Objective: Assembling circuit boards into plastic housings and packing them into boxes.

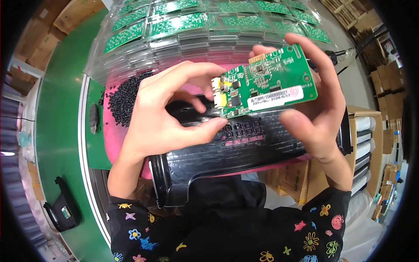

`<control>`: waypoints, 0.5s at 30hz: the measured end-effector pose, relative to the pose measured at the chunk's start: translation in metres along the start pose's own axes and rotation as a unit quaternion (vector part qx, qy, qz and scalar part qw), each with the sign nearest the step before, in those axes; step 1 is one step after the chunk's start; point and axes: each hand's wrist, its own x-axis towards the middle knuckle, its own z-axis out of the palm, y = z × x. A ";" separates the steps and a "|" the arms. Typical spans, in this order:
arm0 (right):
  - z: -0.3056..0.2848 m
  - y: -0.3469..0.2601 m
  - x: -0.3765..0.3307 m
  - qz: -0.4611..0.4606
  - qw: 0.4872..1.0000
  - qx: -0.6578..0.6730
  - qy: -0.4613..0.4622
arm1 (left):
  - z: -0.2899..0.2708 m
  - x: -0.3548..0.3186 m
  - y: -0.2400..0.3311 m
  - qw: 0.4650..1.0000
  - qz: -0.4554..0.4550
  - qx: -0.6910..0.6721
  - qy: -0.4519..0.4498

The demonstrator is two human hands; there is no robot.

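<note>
A green circuit board [279,74] is held up at a tilt in front of me, a white label along its lower edge and white connectors at its left end. My left hand [157,113] closes round that left end, thumb at the lower corner and fingers by the connectors. My right hand [325,115] grips the right end, with the index finger over the upper corner, other fingers partly hidden behind the board and the thumb below it. Under both hands lies a glossy black plastic housing [227,163] with a row of digit-shaped cutouts.
Clear plastic trays [174,37] of green circuit boards are stacked at the back. Small black pieces [124,102] lie heaped on the pink mat [112,144]. Another black plastic part [63,207] rests on the green surface [65,126] at left. A carton [371,126] of wrapped dark parts stands at right.
</note>
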 end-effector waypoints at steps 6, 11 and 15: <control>-0.034 -0.004 -0.038 0.114 0.988 -0.092 -0.045 | -0.004 -0.008 0.004 0.982 -0.064 0.072 -0.163; -0.046 0.015 -0.050 0.089 0.933 -0.295 -0.184 | 0.005 -0.012 -0.005 0.940 -0.099 0.189 -0.268; -0.044 0.026 -0.058 0.097 0.923 -0.316 -0.196 | 0.009 -0.012 -0.007 0.917 -0.092 0.251 -0.295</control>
